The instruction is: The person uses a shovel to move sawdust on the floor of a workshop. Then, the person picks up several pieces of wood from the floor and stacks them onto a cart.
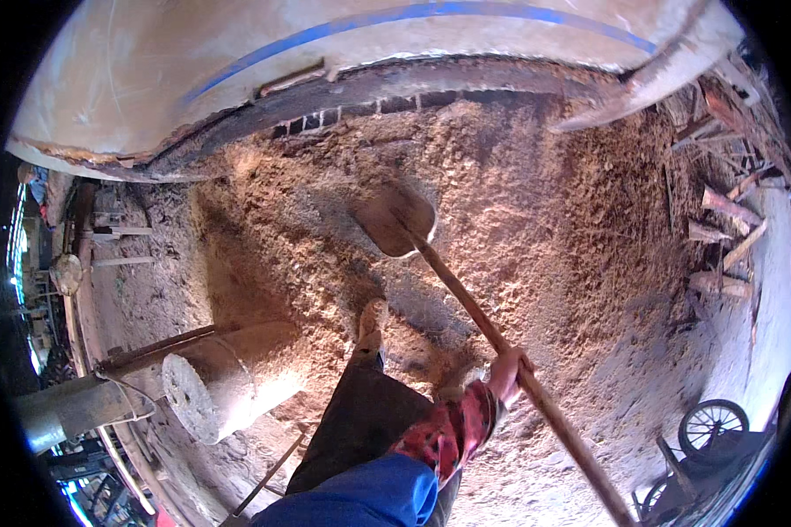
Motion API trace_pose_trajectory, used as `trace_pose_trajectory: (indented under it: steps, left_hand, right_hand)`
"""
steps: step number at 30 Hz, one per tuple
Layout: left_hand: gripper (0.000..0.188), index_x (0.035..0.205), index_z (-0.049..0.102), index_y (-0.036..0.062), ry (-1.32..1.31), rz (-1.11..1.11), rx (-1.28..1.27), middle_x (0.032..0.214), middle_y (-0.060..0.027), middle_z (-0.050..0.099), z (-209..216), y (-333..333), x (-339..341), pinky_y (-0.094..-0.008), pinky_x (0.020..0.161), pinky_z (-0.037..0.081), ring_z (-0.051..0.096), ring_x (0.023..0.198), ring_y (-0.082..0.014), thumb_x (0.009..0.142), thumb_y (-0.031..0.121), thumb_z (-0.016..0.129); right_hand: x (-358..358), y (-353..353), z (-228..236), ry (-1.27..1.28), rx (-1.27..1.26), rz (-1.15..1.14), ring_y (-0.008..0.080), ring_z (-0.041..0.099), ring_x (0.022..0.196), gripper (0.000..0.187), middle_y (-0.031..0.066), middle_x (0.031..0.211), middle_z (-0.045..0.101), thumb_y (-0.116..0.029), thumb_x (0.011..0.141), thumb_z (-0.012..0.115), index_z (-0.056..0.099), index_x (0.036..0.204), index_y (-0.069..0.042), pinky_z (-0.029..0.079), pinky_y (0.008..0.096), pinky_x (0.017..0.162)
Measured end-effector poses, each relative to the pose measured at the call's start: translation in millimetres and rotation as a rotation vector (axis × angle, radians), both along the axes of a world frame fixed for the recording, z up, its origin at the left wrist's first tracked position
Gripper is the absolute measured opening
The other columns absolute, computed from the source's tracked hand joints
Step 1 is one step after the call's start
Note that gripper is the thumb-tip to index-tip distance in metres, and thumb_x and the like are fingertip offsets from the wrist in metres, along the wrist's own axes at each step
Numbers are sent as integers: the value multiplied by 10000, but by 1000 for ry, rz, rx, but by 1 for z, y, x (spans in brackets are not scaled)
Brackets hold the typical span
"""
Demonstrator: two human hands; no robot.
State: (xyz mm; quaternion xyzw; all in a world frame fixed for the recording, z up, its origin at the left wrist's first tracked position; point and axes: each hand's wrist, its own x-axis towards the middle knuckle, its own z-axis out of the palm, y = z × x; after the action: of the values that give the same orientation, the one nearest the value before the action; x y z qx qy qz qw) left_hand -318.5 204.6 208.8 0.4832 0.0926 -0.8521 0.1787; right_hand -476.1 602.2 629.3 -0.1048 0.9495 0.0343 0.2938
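A shovel (466, 303) slants across the view, its broad rust-coloured blade (395, 217) lying on brown loose material that looks like sawdust or wood shavings (580, 211). My left hand (506, 376) is closed round the middle of the wooden handle. The arm, in a blue sleeve with a red-and-black patterned cuff (453, 430), reaches across from the lower middle. Beyond the hand, the handle runs out at the lower right edge. My right hand is out of view. One of my shoes (373, 321) stands in the loose material just below the blade.
A huge pale curved vessel or panel with a blue stripe (448, 9) fills the far side, above a dark rim. On the left a pipe (79, 408) meets a dusty drum-like cylinder (228, 395). Split logs (729, 208) lie at right; a spoked wheel (712, 429) stands lower right.
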Motion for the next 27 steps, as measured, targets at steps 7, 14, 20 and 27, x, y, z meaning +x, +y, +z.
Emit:
trace_pose_trajectory:
  steps: [7, 14, 20, 27]
  left_hand:
    - [165, 676, 473, 62, 66, 424, -97, 593, -78, 496, -14, -231, 38, -338, 504, 463, 521, 536, -205, 815, 133, 525]
    - [182, 673, 483, 114, 46, 469, -184, 563, -28, 473, -40, -288, 104, -341, 531, 461, 510, 515, -186, 839, 136, 553]
    - [165, 720, 498, 88, -145, 204, -99, 569, -46, 498, -87, -218, 181, -348, 467, 481, 522, 477, -194, 827, 150, 607]
    - [141, 720, 510, 76, -151, 138, -59, 594, -45, 494, -59, -177, 195, -358, 467, 480, 511, 490, -184, 802, 129, 612]
  right_hand:
    - [-15, -284, -61, 23, -150, 417, 117, 475, 505, 330, 41, 568, 521, -166, 562, 840, 585, 679, 6, 382, 274, 467]
    - [19, -380, -110, -73, -241, 462, 170, 518, 493, 357, 83, 547, 557, -285, 585, 835, 617, 652, -10, 416, 329, 478]
    - [162, -332, -146, -240, -47, 565, 290, 592, 562, 345, 135, 635, 619, -322, 737, 734, 618, 842, -15, 456, 395, 502]
    - [186, -309, -161, -581, -232, -18, 90, 512, 652, 273, 57, 683, 614, -161, 755, 742, 642, 925, 27, 438, 269, 571]
